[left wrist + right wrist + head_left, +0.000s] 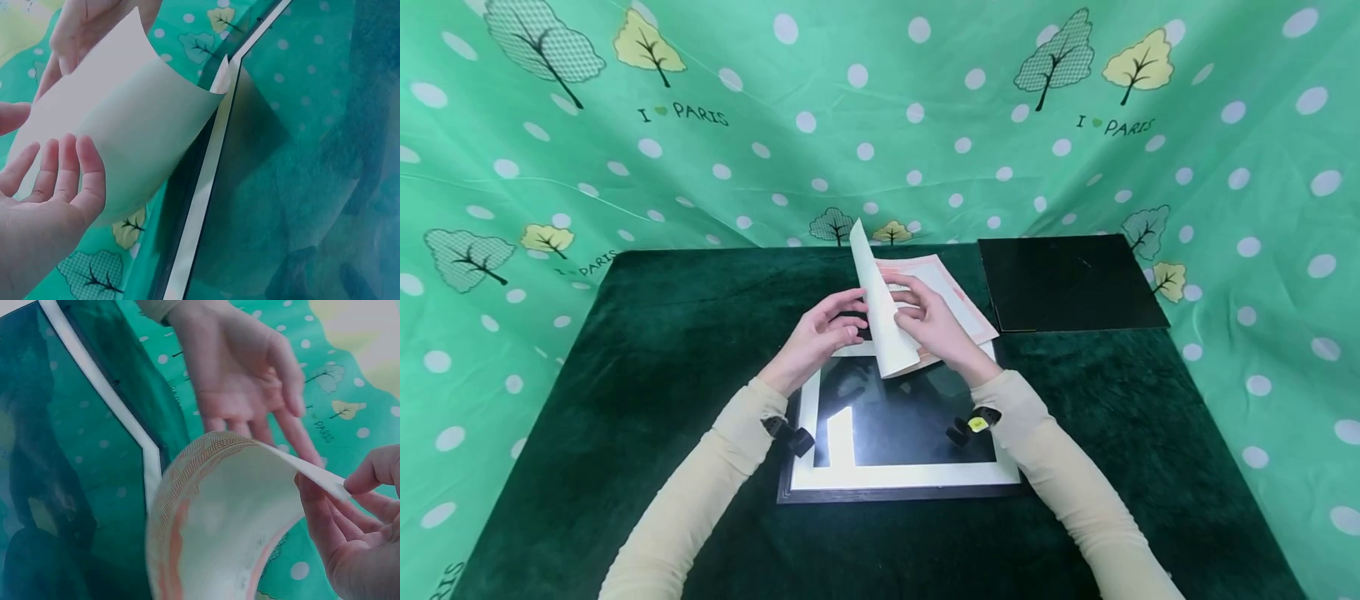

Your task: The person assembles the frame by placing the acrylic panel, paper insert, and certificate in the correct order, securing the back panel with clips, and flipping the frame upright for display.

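A certificate point(938, 279) with a pink patterned border is held above a picture frame point(906, 477). Its left side bends up, so the plain white back point(134, 119) faces my left hand. My right hand point(934, 323) pinches the sheet's edge between thumb and fingers, plainest in the right wrist view, where the patterned face point(215, 512) curves inward. Beside the white back is my left hand point(820, 335), fingers spread and loosely bent, gripping nothing; whether its fingertips touch the paper I cannot tell. The frame lies flat, with a white inner border and a shiny dark pane point(910, 417).
At the back right of the dark green cloth-covered table point(700, 350) lies a flat black board point(1071, 283). Behind and around the table hangs a green curtain point(850, 125) with white dots and trees. The pane reflects light and the arms.
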`<state>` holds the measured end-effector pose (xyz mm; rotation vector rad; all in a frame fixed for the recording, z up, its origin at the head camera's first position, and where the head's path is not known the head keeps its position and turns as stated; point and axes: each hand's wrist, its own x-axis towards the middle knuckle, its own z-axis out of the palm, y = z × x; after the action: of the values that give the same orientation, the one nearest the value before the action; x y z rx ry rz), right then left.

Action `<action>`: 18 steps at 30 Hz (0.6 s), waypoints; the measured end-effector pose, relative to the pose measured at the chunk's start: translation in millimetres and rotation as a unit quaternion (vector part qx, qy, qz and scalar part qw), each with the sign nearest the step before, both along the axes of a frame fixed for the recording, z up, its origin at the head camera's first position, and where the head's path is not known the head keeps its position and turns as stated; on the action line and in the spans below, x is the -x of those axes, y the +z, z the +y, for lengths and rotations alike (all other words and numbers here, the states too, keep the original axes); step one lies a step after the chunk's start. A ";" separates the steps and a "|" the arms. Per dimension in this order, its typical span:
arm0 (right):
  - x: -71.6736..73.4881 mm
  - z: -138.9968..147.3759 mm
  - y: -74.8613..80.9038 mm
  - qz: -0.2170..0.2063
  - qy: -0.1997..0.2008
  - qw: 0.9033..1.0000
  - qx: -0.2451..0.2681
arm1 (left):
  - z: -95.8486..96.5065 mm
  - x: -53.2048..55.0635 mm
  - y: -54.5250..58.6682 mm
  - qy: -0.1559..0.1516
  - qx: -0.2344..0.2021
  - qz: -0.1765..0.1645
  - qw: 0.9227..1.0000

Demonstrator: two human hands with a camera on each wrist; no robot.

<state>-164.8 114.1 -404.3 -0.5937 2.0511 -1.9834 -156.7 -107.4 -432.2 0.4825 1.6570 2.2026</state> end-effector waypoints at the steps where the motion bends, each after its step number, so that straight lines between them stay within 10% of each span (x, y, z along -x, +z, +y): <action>1: -0.2 1.3 2.0 0.004 -0.003 1.000 0.002 | -2.1 0.0 -0.1 0.006 0.002 -0.001 1.000; 18: -5.0 31.6 49.9 0.054 -0.033 0.995 0.077 | -33.4 10.1 -18.9 0.049 -0.030 -0.032 0.998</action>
<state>-159.8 145.7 -354.4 -0.6857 2.0151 -2.2086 -166.8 -140.8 -451.1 0.3499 1.6175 2.3200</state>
